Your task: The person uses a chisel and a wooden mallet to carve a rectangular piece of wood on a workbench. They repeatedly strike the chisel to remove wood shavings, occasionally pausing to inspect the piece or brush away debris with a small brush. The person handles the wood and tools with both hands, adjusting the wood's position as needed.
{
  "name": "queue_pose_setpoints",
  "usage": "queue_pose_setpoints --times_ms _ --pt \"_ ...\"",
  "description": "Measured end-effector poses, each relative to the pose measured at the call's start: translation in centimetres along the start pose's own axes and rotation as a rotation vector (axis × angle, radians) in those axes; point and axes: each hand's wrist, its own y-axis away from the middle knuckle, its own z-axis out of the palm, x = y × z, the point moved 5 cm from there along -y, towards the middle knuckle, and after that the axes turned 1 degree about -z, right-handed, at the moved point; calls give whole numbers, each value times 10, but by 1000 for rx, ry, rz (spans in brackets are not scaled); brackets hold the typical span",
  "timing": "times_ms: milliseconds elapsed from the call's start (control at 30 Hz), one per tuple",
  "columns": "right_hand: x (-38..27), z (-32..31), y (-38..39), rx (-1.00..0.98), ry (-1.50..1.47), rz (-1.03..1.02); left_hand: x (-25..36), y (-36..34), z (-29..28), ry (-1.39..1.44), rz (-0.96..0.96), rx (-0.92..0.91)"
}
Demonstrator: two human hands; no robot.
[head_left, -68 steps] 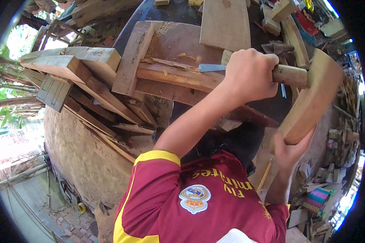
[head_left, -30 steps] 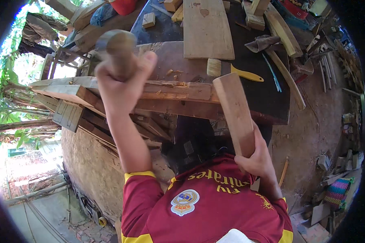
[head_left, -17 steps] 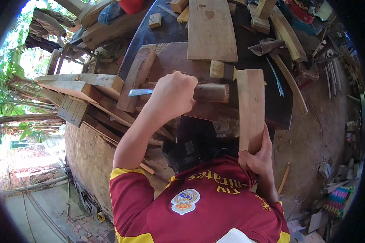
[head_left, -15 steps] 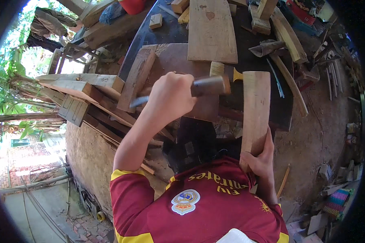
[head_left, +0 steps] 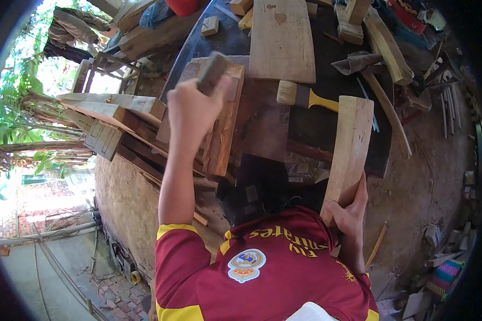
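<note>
The person in the dark red shirt with yellow trim [head_left: 284, 273] is standing at a dark-topped desk [head_left: 318, 128], both hands busy. The left hand [head_left: 194, 109] is hovering on the near left part of it, its fingers curling tightly round a dark, rounded tool handle [head_left: 215, 69], whose butt end is poking up above the fist. The far end of that tool is hiding behind the hand, so I cannot tell what it is touching. Just beside the fist, a thick reddish-brown length of wood with a rough orange-brown side [head_left: 226, 125] is slanting toward the person across the desk's near edge.

The right hand [head_left: 351, 211] is holding the lower end of a long, pale, squared wooden block [head_left: 351, 144], thumb lying on one side and fingers wrapping the other, with no visible gap. The block is tilting slightly right at its top, well apart from the tool handle.

Between the two, a flat paintbrush with pale bristles and a yellow handle [head_left: 304, 97] is lying on the desk, its handle running behind the block. Beyond it, a wide pale plank [head_left: 282, 43] is stretching away, and a small pale wooden cube [head_left: 210, 25] is sitting to its left.
</note>
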Motion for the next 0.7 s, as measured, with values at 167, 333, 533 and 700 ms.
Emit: queue_pose_setpoints --times_ms 167,333,533,700 --pt "7 -2 0 53 -61 67 -15 -15 -42 897 5 177" --pt "1 3 -2 47 -23 37 -10 -18 -33 1419 41 78" --pt "-7 11 -3 3 -60 16 -19 -26 -19 1651 191 -142" --pt "-7 17 -5 -33 -50 -4 -20 -27 -20 1652 131 -114"
